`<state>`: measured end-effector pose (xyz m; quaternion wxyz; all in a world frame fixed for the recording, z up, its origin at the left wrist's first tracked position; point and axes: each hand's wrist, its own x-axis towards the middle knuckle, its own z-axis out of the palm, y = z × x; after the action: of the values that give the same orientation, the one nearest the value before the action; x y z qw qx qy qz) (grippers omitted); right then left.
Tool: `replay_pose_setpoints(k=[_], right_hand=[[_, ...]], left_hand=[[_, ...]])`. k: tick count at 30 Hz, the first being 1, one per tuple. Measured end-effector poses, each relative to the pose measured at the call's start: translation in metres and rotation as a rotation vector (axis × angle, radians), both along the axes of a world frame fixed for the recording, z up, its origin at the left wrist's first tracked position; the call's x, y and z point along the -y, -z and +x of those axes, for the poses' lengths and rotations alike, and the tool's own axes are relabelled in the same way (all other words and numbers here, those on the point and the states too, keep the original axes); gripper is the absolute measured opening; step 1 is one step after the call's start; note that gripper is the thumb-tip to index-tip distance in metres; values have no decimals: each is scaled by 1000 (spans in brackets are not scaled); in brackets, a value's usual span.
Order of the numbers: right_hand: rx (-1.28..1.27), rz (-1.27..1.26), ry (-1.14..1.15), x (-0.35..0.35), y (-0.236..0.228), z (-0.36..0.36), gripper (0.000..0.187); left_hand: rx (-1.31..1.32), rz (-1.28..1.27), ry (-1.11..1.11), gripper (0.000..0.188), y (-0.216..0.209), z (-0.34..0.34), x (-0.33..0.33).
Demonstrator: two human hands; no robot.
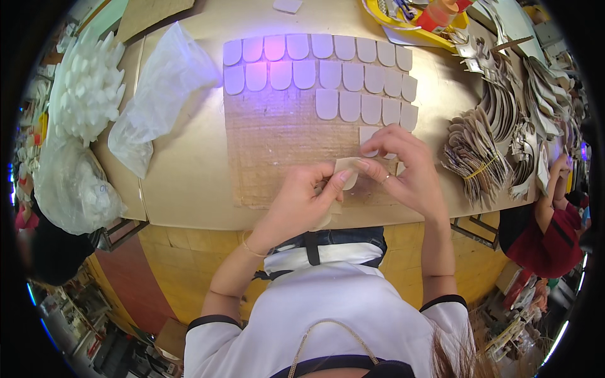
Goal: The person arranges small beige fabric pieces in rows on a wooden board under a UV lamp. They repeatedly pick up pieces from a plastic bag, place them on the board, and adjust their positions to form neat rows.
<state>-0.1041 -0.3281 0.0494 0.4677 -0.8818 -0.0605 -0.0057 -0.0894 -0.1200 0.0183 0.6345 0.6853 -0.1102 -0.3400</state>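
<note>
In my left hand [307, 194], thumb and fingers pinch a small stack of pale rounded tabs [345, 170], each straight at one end and curved at the other. My right hand [406, 167] is just to its right, fingers curled and a gap between thumb and fingertips. Its thumb tip meets the corner of the top tab. The right fingertips are over the lower right part of a brown board [271, 145], partly hiding a laid tab [367, 133]. Rows of matching tabs [330, 104] lie on the board, curved ends toward me.
Clear plastic bags [167, 88] and a bag of white pieces [88, 88] lie at left. A yellow tray [403, 28] with a red bottle stands at back right. Banded bundles of thin curved pieces [476, 154] crowd the right side. Another person's arm [551, 195] shows far right.
</note>
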Motion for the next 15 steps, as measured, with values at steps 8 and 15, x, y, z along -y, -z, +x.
replay_pose_setpoints(k=[8, 15], right_hand=[[-219, -84, 90, 11, 29, 30, 18], [-148, -315, 2, 8, 37, 35, 20]], left_hand=[[204, 189, -65, 26, 6, 5, 10], [407, 252, -113, 32, 5, -3, 13]])
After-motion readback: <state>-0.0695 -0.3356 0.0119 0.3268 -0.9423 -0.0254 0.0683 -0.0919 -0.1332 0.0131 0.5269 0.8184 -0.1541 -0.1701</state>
